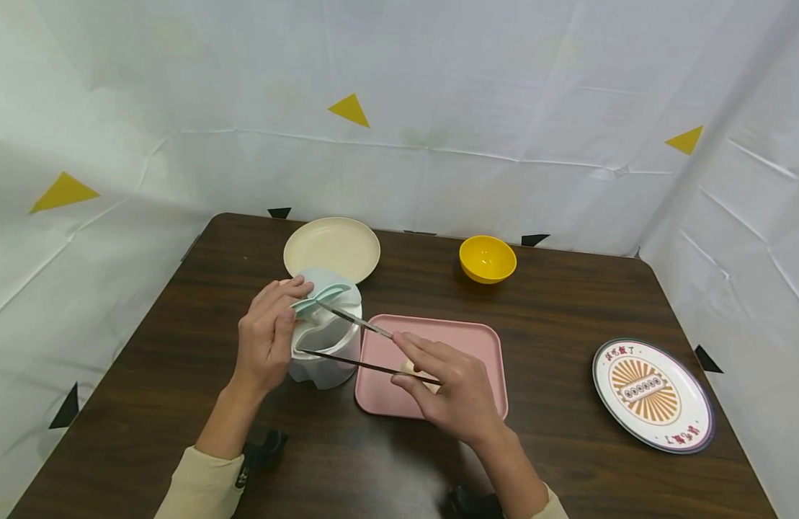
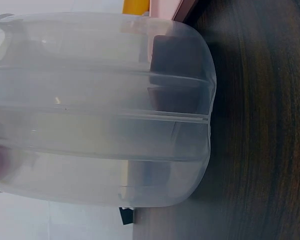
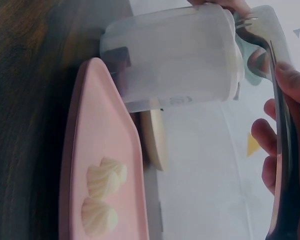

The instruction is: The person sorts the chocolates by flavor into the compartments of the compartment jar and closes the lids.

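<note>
Between the right hand's (image 1: pixel 454 386) bent thumb and fingers sits a long pair of shiny metal tongs (image 1: pixel 356 319), gripped partway along, the two arms well spread with nothing between their tips. Beyond those fingertips the tongs reach the mouth of a translucent white plastic container (image 1: pixel 318 371); whether either tip touches it I cannot tell. The left hand (image 1: pixel 269 339) holds that container at its top, its fingers bent, up against a pale blue-green plastic lid (image 1: pixel 334 291). From where I stand, the tongs look stiff, springy and rather slick, best held around the middle where thumb and forefinger can squeeze both arms; the container seems light, smooth and easily tipped, so a steadying grip on its rim suits it. Below the right fingers, on a pink rectangular tray (image 1: pixel 438 328), lie swirled cream-white buns (image 3: pixel 99 217), probably soft and easily dented, to be pinched gently by their sides. Past the left fingertips is a round beige plate (image 1: pixel 332 245); ahead of the right fingers, a small glossy yellow bowl (image 1: pixel 488 259). Well to their right, a white oval plate (image 1: pixel 691 396) bears red Chinese characters, apparently ending 吃飯了, the first unclear. The container's faint marking is illegible, and I see no brand.
</note>
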`<state>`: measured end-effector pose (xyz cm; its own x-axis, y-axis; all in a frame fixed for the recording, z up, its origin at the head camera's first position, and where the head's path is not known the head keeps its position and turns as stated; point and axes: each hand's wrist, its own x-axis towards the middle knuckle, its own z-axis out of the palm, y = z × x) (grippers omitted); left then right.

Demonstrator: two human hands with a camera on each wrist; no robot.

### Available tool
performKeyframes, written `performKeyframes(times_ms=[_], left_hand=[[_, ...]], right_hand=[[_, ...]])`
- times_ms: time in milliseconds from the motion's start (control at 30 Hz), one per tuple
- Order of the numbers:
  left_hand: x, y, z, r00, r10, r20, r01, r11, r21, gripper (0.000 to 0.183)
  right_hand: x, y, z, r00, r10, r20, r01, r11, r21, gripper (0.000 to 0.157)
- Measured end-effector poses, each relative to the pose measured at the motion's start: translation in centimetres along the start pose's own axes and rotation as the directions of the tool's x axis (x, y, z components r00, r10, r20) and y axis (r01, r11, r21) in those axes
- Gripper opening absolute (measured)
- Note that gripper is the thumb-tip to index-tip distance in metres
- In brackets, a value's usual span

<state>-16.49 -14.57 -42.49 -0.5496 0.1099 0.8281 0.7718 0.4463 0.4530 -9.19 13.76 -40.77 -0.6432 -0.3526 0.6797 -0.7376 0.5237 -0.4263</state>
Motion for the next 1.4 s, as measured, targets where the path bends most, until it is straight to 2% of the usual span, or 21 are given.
performKeyframes(times_ms=[200,333,533,700,800,967,1133,1267,1400], left_hand=[[-0.1,0.0,0.0,1.000,0.000,-0.003,0.000,1.000,0.002,0.042],[0.0,0.0,0.1,1.000,0.004,-0.006,-0.004,1.000,-0.002,0.042],[0.0,0.0,0.1,1.000,0.005,-0.011,-0.005,1.000,-0.002,0.041],[0.0,0.0,0.1,1.000,0.005,-0.011,-0.005,1.000,0.001,0.041],[0.0,0.0,0.1,1.000,0.005,-0.011,-0.005,1.000,0.003,0.041],[0.0,0.0,0.1,1.000,0.005,-0.011,-0.005,1.000,0.006,0.042],[0.0,0.0,0.1,1.000,0.005,-0.013,-0.005,1.000,0.006,0.042],[0.0,0.0,0.1,1.000,0.004,-0.011,-0.004,1.000,0.003,0.042],[0.0,0.0,0.1,1.000,0.002,-0.010,-0.002,1.000,0.002,0.043]], right_hand=[[-0.9,0.3,-0.8,0.997,0.073,-0.027,-0.071,0.995,0.068,0.059],[-1.7,0.5,-1.3,0.986,0.154,-0.068,-0.151,0.987,0.048,0.061],[-3.4,0.9,-2.1,0.947,0.300,-0.112,-0.307,0.951,-0.046,0.073],[-4.8,1.5,-2.3,0.906,0.398,-0.141,-0.415,0.901,-0.125,0.081],[-5.5,1.6,-2.3,0.852,0.502,-0.148,-0.521,0.842,-0.142,0.078],[-6.5,1.9,-2.5,0.732,0.664,-0.154,-0.681,0.713,-0.164,0.077],[-7.4,2.4,-2.9,0.654,0.737,-0.169,-0.755,0.624,-0.203,0.074],[-8.1,2.8,-3.4,0.584,0.792,-0.178,-0.809,0.550,-0.206,0.075],[-8.7,3.3,-4.0,0.524,0.832,-0.183,-0.850,0.497,-0.176,0.076]])
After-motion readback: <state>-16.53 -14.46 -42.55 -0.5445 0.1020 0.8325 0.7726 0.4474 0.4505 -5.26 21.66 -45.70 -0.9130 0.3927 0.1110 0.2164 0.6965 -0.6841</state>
